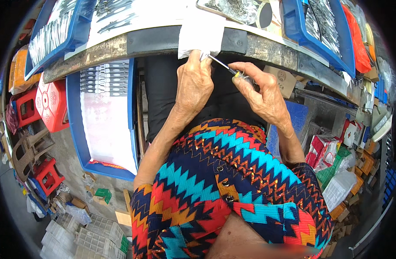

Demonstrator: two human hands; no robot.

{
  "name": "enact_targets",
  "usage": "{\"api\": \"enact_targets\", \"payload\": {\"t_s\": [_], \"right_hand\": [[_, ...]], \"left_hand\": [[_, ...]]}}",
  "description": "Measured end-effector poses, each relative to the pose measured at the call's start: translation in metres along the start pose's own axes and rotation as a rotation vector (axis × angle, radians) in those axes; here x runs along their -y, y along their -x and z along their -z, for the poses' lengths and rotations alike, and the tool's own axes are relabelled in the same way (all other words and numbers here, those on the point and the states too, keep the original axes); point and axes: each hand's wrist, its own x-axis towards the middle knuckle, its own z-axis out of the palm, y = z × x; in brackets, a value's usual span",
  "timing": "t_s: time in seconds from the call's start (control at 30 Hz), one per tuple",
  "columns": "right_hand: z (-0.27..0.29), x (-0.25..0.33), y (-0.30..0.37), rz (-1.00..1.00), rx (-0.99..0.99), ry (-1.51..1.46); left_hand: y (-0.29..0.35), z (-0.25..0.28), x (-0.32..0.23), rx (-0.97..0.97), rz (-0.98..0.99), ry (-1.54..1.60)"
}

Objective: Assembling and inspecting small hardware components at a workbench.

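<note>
The single view looks steeply down from the wearer's head, upright, through a wide fisheye lens that bows straight edges toward a dark round rim. It sits close: the patterned shirt [232, 151] fills the lower middle, the hands [195, 84] lie just above centre, the worktop [152, 39] arcs across the top, and floor [66, 155] shows farther off at left.

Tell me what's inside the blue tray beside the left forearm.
In the blue tray, slim dark pieces lie in rows at the far end. A pale sheet covers most of the rest; something red shows at its near edge. Anything under the sheet is hidden.
</note>
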Motion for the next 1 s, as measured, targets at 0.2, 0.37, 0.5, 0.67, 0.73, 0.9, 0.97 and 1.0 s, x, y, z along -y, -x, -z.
{"api": "enact_targets", "payload": {"t_s": [0.2,0.37,0.5,0.67,0.73,0.9,0.97,1.0], "right_hand": [[0.001,-0.001,-0.004,0.313,-0.073,0.229],[0.0,0.011,0.001,0.422,-0.07,0.704],[0.0,0.009,0.0,0.55,-0.095,0.809],[0.0,0.0,-0.002,0.568,-0.047,0.807],[-0.001,-0.001,-0.005,0.575,-0.026,0.818],[0.003,0.007,-0.008,0.464,0.031,0.71],[0.002,0.0,-0.01,0.414,0.02,0.545],[0.001,-0.003,-0.011,0.369,0.004,0.38]], "left_hand": [[0.0,-0.004,0.006,-0.058,-0.173,-0.129],[0.0,-0.006,0.006,-0.078,-0.159,-0.11],[0.0,-0.005,0.007,-0.072,-0.227,-0.135],[-0.001,-0.006,0.008,-0.063,-0.221,-0.148],[-0.002,-0.007,0.011,-0.064,-0.223,-0.135],[0.0,-0.008,0.011,-0.051,-0.186,-0.107],[0.0,-0.009,0.012,-0.054,-0.189,-0.103],[0.0,-0.009,0.012,-0.052,-0.183,-0.103]]}}
